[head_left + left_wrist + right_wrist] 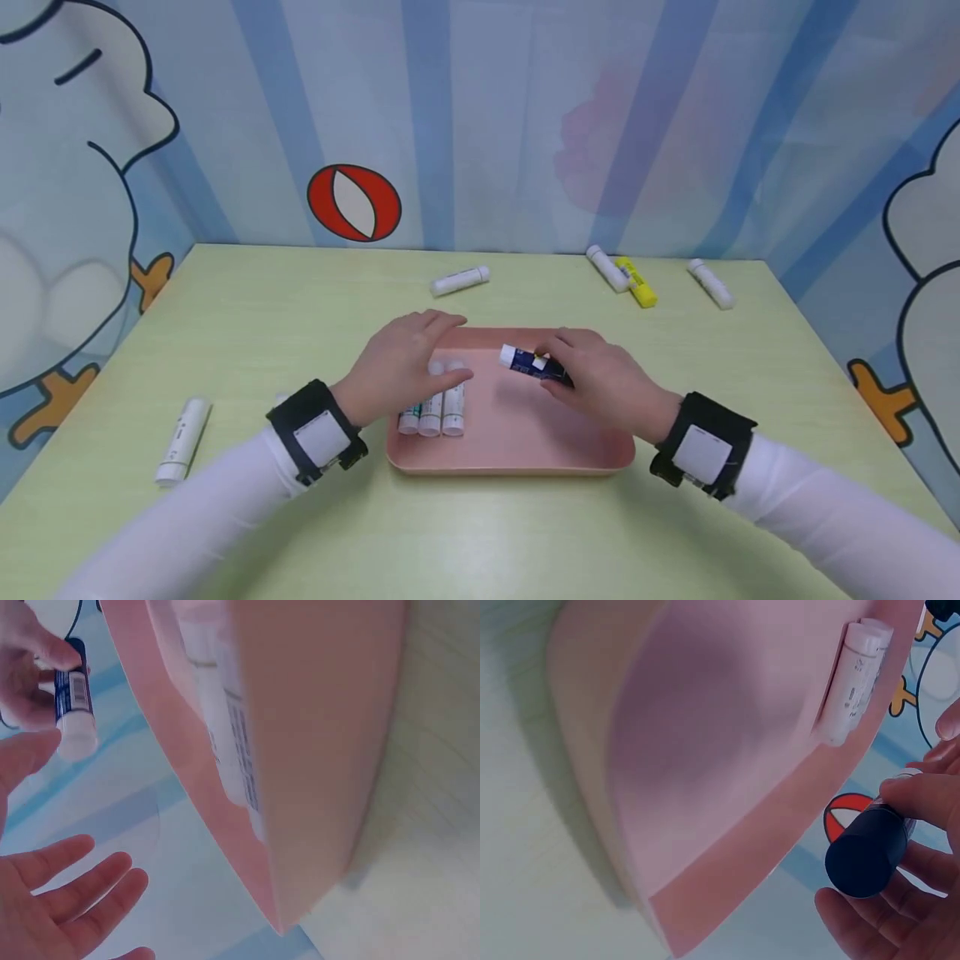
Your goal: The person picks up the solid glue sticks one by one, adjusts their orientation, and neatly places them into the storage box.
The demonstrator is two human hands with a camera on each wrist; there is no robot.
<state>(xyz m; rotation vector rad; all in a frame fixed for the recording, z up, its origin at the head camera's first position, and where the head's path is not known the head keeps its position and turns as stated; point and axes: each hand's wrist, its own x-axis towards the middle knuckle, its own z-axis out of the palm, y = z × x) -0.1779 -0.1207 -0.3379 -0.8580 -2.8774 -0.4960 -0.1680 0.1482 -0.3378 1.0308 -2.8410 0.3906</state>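
My right hand (603,379) pinches a dark blue glue stick (534,364) with a white end, holding it above the pink tray (525,461). In the right wrist view the dark end of that glue stick (864,855) faces the camera. My left hand (401,365) hovers over the tray's left side, fingers spread and holding nothing. Three white glue sticks (453,408) lie side by side in the left part of the tray, their far ends partly covered by the left hand. In the left wrist view the left hand's fingers (105,889) are apart from everything.
Behind the tray lie a white glue stick (461,281), another white one (607,268) against a yellow glue stick (636,282), and a white one (711,283) farther right. At the left lies a white glue stick (182,442). A printed cloth wall (495,125) borders the table.
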